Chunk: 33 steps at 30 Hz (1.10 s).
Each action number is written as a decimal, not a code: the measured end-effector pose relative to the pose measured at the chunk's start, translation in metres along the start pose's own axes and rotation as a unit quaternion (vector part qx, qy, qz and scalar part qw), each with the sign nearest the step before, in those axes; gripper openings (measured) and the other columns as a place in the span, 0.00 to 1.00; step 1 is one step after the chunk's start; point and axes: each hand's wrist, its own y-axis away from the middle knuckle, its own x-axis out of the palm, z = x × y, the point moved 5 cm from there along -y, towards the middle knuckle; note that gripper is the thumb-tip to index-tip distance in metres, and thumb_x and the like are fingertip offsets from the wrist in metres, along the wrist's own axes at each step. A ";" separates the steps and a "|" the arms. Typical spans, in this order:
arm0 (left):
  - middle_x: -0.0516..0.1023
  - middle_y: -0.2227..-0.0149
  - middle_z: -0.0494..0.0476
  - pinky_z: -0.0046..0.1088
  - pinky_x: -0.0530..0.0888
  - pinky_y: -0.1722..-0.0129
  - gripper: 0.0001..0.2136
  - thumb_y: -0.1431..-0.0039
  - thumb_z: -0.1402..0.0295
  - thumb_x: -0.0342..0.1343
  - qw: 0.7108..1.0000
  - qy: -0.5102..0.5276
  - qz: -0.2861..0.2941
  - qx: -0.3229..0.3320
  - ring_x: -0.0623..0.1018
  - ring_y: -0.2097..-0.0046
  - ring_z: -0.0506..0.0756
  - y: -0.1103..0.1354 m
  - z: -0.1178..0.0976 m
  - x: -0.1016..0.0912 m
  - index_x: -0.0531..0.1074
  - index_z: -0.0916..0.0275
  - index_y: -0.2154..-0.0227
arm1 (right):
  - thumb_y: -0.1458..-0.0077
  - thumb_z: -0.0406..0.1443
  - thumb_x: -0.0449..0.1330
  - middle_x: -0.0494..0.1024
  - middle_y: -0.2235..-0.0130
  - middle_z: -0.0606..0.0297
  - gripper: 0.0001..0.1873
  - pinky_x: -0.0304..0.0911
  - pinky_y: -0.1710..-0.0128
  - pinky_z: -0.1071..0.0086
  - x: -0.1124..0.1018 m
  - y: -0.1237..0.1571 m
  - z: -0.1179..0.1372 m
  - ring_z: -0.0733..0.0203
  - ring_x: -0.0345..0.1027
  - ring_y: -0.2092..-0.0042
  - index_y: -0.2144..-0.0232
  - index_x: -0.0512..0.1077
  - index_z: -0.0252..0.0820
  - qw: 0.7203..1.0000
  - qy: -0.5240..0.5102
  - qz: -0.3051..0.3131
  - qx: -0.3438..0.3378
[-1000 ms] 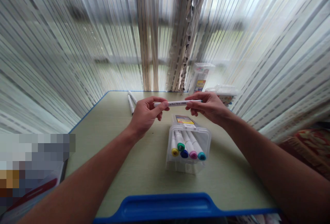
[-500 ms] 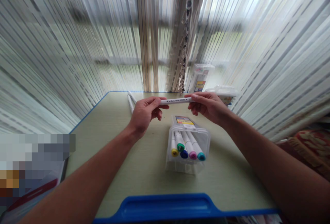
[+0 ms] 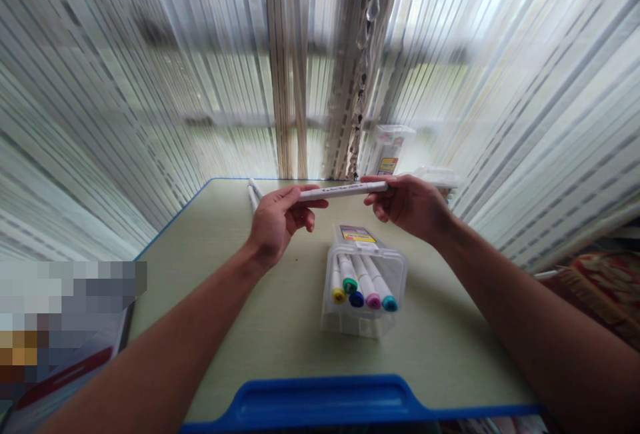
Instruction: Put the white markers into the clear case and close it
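A white marker (image 3: 340, 191) with dark lettering is held almost level above the table. My left hand (image 3: 277, 221) pinches its left end between thumb and fingers. At the other end, my right hand (image 3: 413, 204) has its fingers closed around the tip, with the index finger behind the barrel and the marker's blunt white end showing in front. Below lies a clear plastic case (image 3: 367, 324), its open end facing me. Inside are several white markers (image 3: 367, 281) with yellow, green, blue, pink and teal ends. Behind my left hand, white markers (image 3: 253, 194) lie on the table.
The pale table (image 3: 215, 347) has a blue rim and a blue front tray (image 3: 325, 397). At the back right stands an upright clear case (image 3: 393, 151), with another clear container (image 3: 435, 177) beside it. String curtains (image 3: 225, 74) hang behind. Patterned fabric (image 3: 605, 294) is at right.
My right thumb has slid off the front of the marker toward its tip, baring that end. My left grip has shifted slightly left. The case has stayed put.
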 end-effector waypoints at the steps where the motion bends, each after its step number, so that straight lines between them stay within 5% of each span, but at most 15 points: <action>1: 0.82 0.67 0.68 0.28 0.70 0.76 0.14 0.39 0.68 0.52 1.000 0.003 0.002 0.001 0.72 0.78 0.50 0.000 0.000 0.000 0.74 0.74 0.58 | 0.48 0.38 0.56 0.82 0.70 0.58 0.18 0.64 0.76 0.68 0.000 0.000 0.000 0.61 0.69 0.77 0.59 0.79 0.36 1.000 -0.006 0.001 -0.002; 19: 0.79 0.71 0.57 0.24 0.68 0.79 0.14 0.47 0.64 0.64 0.987 -0.148 -0.013 0.061 0.69 0.79 0.46 0.000 0.000 -0.001 0.77 0.71 0.62 | 0.55 0.36 0.72 0.83 0.73 0.58 0.15 0.67 0.80 0.75 -0.002 0.001 0.001 0.66 0.72 0.80 0.62 0.81 0.35 0.999 0.044 0.007 -0.027; 33: 0.78 0.73 0.56 0.22 0.67 0.80 0.16 0.50 0.62 0.68 0.973 -0.217 0.012 0.077 0.70 0.79 0.46 0.000 0.002 0.001 0.76 0.70 0.65 | 0.56 0.39 0.74 0.82 0.73 0.59 0.14 0.68 0.78 0.76 -0.001 -0.002 -0.006 0.67 0.72 0.78 0.69 0.81 0.35 0.989 0.137 -0.010 -0.047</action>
